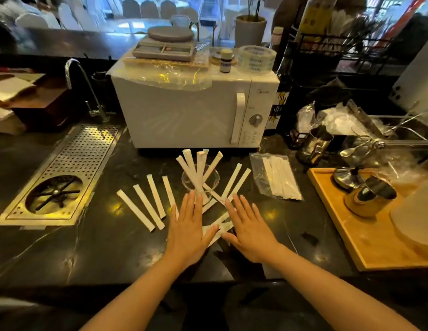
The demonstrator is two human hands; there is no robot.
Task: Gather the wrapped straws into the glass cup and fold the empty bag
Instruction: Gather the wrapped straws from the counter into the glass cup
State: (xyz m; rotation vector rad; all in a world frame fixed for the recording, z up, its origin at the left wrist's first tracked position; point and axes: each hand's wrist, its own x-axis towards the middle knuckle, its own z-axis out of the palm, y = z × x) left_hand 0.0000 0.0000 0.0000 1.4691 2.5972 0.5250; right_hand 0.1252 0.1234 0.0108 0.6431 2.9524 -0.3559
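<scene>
While both hands lie flat, white wrapped straws [148,210] fan out — unbent.

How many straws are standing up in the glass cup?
5 wrapped straws stand fanned out in the glass cup, before the microwave. More could hide behind them.

Glossy black counter [93,249], paper-wrapped straws [146,209]

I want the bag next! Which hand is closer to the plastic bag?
Right. The right hand lies flat nearer the plastic bag; the left hand is farther, beyond it.
</scene>
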